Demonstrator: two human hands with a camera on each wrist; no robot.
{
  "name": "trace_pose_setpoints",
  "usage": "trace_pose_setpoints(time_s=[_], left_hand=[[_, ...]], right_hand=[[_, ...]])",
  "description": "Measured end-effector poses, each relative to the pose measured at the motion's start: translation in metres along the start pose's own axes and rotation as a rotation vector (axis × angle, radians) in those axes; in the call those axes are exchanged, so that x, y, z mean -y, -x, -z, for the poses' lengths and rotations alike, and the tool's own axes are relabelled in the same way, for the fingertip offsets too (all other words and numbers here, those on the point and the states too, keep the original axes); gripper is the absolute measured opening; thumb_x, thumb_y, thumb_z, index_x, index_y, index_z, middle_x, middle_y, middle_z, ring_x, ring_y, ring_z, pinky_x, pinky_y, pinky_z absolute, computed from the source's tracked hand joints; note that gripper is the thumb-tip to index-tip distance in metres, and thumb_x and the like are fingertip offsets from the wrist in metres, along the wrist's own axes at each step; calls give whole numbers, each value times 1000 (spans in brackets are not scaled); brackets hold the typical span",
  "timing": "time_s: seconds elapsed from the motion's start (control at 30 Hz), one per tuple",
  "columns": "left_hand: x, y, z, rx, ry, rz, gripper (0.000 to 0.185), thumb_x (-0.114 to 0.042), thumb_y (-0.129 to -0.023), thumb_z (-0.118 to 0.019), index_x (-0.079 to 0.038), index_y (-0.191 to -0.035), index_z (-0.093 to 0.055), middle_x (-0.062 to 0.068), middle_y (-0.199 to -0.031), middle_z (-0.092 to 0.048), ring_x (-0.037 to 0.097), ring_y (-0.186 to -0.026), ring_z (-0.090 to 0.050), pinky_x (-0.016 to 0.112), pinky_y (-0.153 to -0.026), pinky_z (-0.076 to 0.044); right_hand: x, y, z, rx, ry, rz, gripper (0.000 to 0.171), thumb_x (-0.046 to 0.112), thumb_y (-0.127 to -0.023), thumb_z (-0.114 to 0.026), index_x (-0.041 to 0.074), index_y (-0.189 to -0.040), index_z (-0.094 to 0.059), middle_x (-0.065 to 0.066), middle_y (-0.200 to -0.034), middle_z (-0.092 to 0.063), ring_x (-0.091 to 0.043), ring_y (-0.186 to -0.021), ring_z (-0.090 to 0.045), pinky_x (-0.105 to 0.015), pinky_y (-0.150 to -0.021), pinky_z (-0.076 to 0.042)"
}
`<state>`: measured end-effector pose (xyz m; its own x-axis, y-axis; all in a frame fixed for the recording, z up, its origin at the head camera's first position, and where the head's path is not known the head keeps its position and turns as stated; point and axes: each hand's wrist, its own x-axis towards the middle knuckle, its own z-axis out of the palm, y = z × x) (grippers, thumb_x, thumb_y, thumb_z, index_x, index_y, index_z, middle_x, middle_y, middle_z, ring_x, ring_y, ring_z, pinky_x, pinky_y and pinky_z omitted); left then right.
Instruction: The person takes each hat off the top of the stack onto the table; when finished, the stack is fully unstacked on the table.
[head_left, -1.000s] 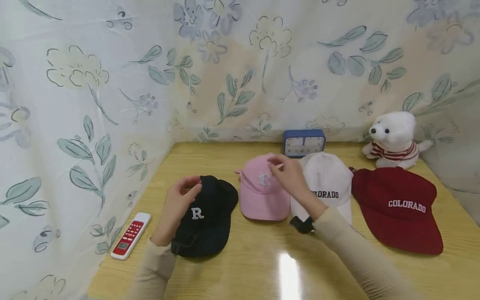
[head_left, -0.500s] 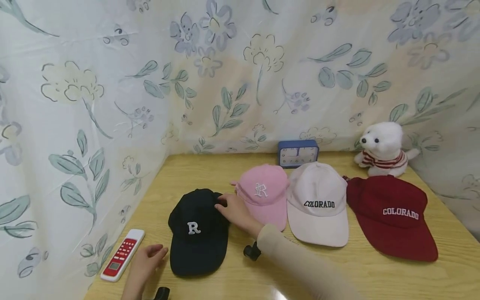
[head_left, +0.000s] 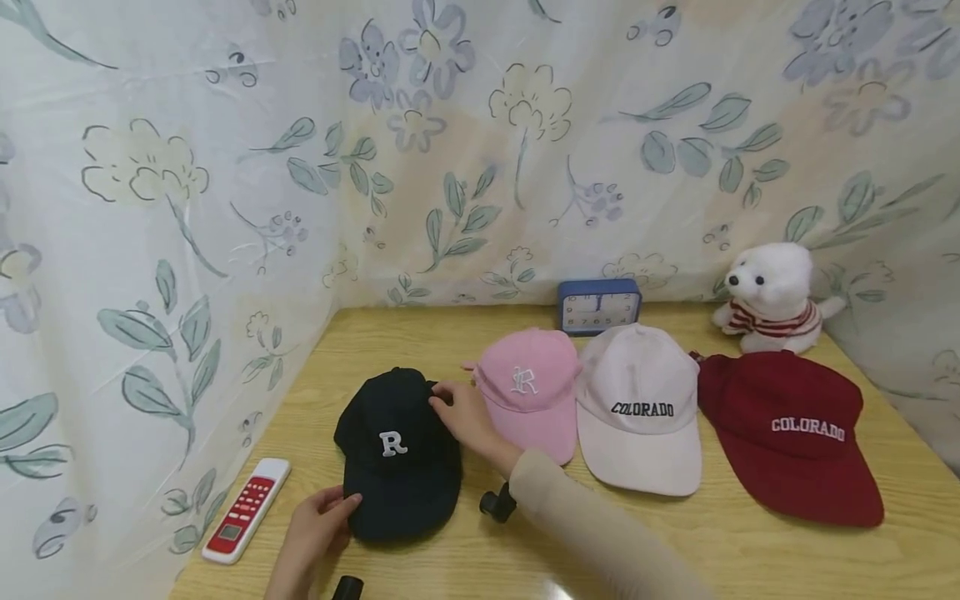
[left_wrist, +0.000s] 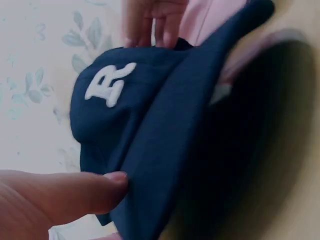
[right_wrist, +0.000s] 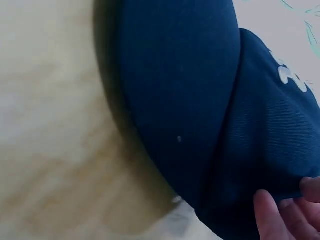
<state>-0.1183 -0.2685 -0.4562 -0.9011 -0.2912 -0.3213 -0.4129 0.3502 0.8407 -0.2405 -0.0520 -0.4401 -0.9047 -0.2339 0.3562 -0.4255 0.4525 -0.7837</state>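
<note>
A black baseball cap (head_left: pixel 408 492) with a white letter R lies between my two hands, brim toward me. My left hand (head_left: pixel 315 529) pinches the left edge of its brim; in the left wrist view the thumb (left_wrist: pixel 102 192) lies on top of the brim. At the right side of the crown, my right hand (head_left: pixel 468 421) grips the cloth. The right wrist view shows its fingertips (right_wrist: pixel 267 212) at the crown's lower edge. The underside of the brim is in dark shadow in the left wrist view.
Right of the black cap sit a pink cap (head_left: pixel 528 367), a white cap (head_left: pixel 637 454) and a dark red cap (head_left: pixel 787 467). A blue clock (head_left: pixel 598 308) and a white plush bear (head_left: pixel 776 287) stand behind. A red and white remote (head_left: pixel 246 510) lies left, beside the floral curtain (head_left: pixel 270 208).
My right hand has come left from the pink cap to the black one. The left hand has come down onto the brim. The black cap has turned slightly over the last half second.
</note>
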Motion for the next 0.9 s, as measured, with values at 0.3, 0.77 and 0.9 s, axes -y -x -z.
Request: trace_pose_setpoints(time_s=[0.3,0.77,0.9], left_hand=[[-36,-42,-17,-25,-10,-155,52,-22,-89,-61,14,-123,-46,25,-109,-56,21,-88,-57,27,-68,-49],[-40,-63,-28,-26,-321,-256,46,-21,-86,-62,16,-113,-54,27,-104,-60,36,-95,-57,44,-79,-47],[-66,-58,-28,-89,-431,-346,50,-25,-86,-63,13,-117,-53,26,-105,-60,38,-95,-57,49,-81,-45]], right_hand=[[-3,-35,28,-59,-6,-103,20,9,-88,-61,0,-105,-66,-11,-97,-67,-21,-87,-61,-33,-78,-50],[-25,-43,31,166,42,-172,40,13,-92,-56,-3,-128,-51,-17,-122,-58,-27,-111,-55,-38,-93,-44],[-19,-48,39,218,57,-157,45,16,-93,-54,-1,-134,-45,-18,-131,-50,-29,-116,-52,-39,-95,-42]])
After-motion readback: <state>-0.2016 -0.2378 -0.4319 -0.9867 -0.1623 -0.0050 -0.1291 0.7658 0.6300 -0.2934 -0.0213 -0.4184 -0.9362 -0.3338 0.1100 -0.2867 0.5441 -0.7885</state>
